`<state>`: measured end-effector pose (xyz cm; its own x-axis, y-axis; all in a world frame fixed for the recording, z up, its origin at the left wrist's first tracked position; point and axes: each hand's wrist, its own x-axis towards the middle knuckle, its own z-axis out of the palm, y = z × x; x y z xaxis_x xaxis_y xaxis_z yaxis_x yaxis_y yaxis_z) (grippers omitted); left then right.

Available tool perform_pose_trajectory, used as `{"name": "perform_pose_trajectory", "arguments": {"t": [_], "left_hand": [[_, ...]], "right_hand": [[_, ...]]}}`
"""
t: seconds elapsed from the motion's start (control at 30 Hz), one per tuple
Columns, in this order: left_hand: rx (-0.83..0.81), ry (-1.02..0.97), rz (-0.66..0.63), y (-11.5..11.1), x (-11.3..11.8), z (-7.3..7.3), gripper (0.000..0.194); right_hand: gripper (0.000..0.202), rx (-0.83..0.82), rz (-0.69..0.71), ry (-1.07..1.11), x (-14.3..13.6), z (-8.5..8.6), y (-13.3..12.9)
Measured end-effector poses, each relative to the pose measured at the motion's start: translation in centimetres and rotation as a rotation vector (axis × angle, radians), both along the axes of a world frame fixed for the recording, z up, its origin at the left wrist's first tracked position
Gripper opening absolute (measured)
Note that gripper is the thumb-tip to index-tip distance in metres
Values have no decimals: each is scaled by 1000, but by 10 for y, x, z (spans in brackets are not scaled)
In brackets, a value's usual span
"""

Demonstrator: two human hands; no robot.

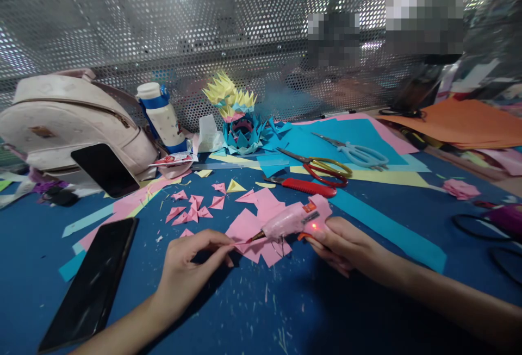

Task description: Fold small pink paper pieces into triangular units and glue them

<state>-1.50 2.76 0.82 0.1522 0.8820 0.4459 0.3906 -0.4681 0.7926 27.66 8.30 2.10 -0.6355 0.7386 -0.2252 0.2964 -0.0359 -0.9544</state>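
Observation:
My right hand (340, 243) is wrapped round the handle of a pink hot glue gun (287, 220), whose small light glows red. Its nozzle points left, at a small piece of pink paper (241, 242) pinched between the thumb and fingers of my left hand (196, 260). Whether the tip touches the paper, I cannot tell. Beneath the gun lie loose pink paper squares (267, 205). Several folded pink paper triangles (194, 207) are scattered beyond my left hand. Farther back stands a folded paper model (242, 132) in blue, pink and yellow.
Two phones lie at left, one flat (92, 284), one leaning on a backpack (73, 118). A bottle (163, 118) stands behind. Red-and-yellow scissors (322, 167), light-blue scissors (359, 153) and a red-handled cutter (308, 186) lie beyond the glue gun. Black cables (481, 230) lie right.

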Motion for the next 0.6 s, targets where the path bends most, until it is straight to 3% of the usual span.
{"name": "perform_pose_trajectory", "arguments": {"t": [0.6], "left_hand": [[6, 12, 6, 1, 0, 1, 13]], "right_hand": [[67, -4, -12, -9, 0, 1, -1]]}}
